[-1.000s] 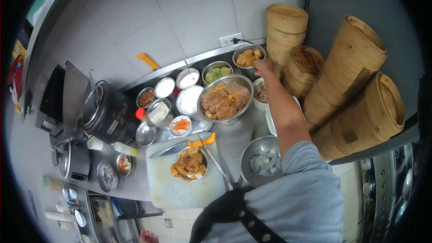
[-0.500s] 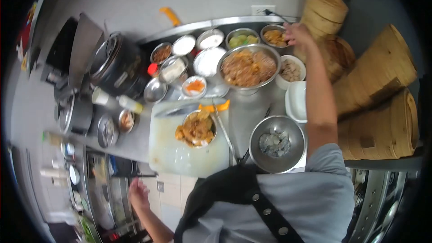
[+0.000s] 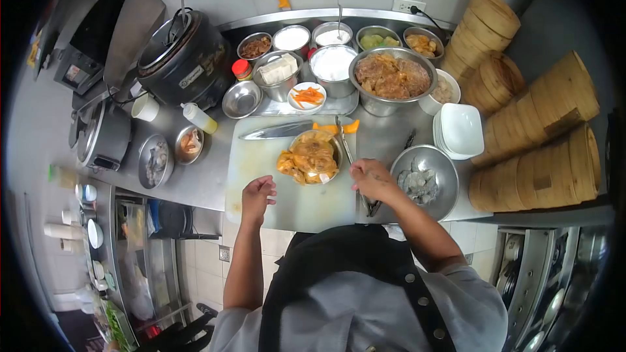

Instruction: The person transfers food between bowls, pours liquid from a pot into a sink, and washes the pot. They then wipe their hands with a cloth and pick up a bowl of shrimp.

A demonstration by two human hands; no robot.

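Observation:
A small metal bowl of orange-coated meat pieces sits on the white cutting board. My left hand hovers over the board's front left part, its fingers loosely bent and apart with nothing in them. On the other side, my right hand is beside the metal tongs, between the meat and a steel bowl of grey shrimp. Its fingers are curled together, and what they hold, if anything, is hidden. A large knife with an orange handle lies along the board's far edge.
Behind the board stand a large bowl of minced meat, tofu blocks, carrot strips and several tubs. White dishes and bamboo steamers are stacked at right. A black cooker and squeeze bottle stand at left.
My right hand has come back from the small tub of orange pieces at the far right to beside the cutting board. My left hand has risen from below the counter edge to over the board.

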